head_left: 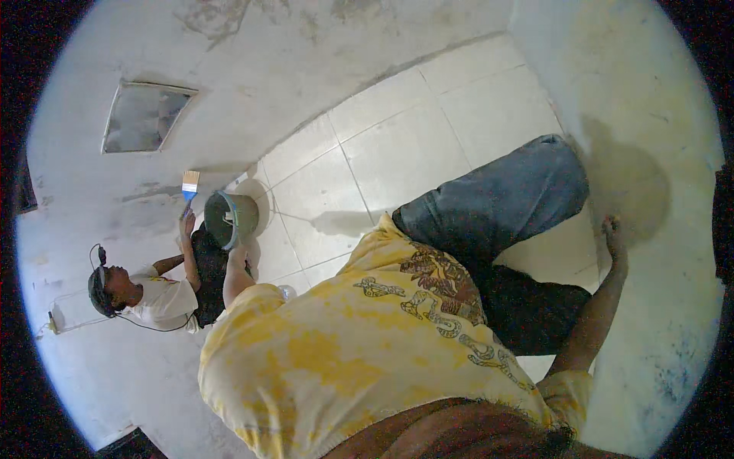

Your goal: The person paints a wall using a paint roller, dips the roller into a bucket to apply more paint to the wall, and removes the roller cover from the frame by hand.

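Just beyond the left hand (238,254), a round grey-green bucket (245,211).

The bucket (246,213) is coloured in dull grey-green. On the brush (190,186), a blue handle and tan bristles are seen. The whitish shirt (306,359) is patterned by yellow blotches and a brown print. The cream floor (397,126) is crossed by darker lines.
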Demonstrator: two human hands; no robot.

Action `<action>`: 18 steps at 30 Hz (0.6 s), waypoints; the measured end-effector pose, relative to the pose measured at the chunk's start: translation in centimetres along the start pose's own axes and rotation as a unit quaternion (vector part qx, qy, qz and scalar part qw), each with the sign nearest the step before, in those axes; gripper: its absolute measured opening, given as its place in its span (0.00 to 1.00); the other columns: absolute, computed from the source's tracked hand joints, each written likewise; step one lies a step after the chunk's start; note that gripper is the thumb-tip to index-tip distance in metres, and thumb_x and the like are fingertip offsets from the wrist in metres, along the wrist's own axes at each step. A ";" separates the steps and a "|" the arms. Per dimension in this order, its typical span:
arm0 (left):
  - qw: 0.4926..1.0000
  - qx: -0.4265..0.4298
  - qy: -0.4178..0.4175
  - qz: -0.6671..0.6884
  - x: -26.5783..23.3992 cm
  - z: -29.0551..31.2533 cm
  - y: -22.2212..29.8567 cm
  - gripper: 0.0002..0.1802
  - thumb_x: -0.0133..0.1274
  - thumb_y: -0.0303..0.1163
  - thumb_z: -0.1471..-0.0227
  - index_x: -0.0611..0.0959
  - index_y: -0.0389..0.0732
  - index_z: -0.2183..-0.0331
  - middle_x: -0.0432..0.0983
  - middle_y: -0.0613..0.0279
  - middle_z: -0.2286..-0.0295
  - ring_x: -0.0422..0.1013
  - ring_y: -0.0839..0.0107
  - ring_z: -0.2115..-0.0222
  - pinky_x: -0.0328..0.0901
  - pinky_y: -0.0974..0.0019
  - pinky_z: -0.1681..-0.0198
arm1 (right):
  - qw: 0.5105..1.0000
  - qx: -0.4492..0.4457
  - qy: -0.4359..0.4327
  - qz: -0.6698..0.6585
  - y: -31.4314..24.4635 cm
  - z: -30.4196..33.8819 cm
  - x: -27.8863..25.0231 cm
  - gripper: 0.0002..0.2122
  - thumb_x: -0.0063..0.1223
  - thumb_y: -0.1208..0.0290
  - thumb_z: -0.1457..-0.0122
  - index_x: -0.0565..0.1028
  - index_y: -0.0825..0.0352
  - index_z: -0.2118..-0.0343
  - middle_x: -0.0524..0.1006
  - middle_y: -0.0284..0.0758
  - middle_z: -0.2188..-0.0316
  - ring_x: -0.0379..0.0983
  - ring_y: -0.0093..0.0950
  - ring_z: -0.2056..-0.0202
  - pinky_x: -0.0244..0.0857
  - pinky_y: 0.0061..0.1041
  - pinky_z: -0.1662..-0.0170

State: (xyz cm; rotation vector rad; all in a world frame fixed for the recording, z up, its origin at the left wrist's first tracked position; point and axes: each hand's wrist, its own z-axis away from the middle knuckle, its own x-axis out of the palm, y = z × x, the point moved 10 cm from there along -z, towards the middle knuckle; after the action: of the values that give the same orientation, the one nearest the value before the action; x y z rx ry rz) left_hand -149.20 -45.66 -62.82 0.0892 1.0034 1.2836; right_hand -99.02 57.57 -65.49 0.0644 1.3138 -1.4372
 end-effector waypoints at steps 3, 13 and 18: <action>1.000 -0.029 -0.005 -0.006 0.8 3.1 -4.0 0.12 0.41 0.34 0.50 0.71 0.40 0.80 0.59 0.66 0.90 0.56 0.73 0.92 0.53 0.68 0.90 | 0.998 -0.052 0.030 0.033 -1.5 0.1 -0.5 0.14 0.42 0.61 0.40 0.68 0.68 0.60 0.69 0.33 0.69 0.65 0.25 0.65 0.58 0.26 0.57; 0.997 -0.054 -0.051 -0.004 1.6 4.7 -6.2 0.11 0.40 0.35 0.49 0.70 0.40 0.79 0.56 0.68 0.90 0.54 0.75 0.93 0.51 0.70 0.90 | 0.999 -0.035 0.022 0.016 -7.2 1.7 -1.3 0.12 0.42 0.63 0.40 0.68 0.68 0.63 0.67 0.32 0.72 0.63 0.26 0.69 0.60 0.26 0.61; 0.988 -0.067 -0.140 0.025 -1.1 -0.6 -0.8 0.11 0.39 0.35 0.49 0.69 0.40 0.78 0.55 0.69 0.91 0.52 0.76 0.93 0.51 0.70 0.91 | 0.997 -0.020 0.061 0.034 -7.4 2.2 -2.6 0.11 0.42 0.63 0.40 0.69 0.66 0.64 0.66 0.31 0.74 0.63 0.26 0.71 0.60 0.26 0.61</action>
State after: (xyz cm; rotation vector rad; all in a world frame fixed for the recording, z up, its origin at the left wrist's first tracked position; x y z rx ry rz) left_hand -148.95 -47.06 -63.00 0.1869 0.6760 1.3395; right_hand -102.04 55.84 -58.17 0.1703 1.4257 -1.3670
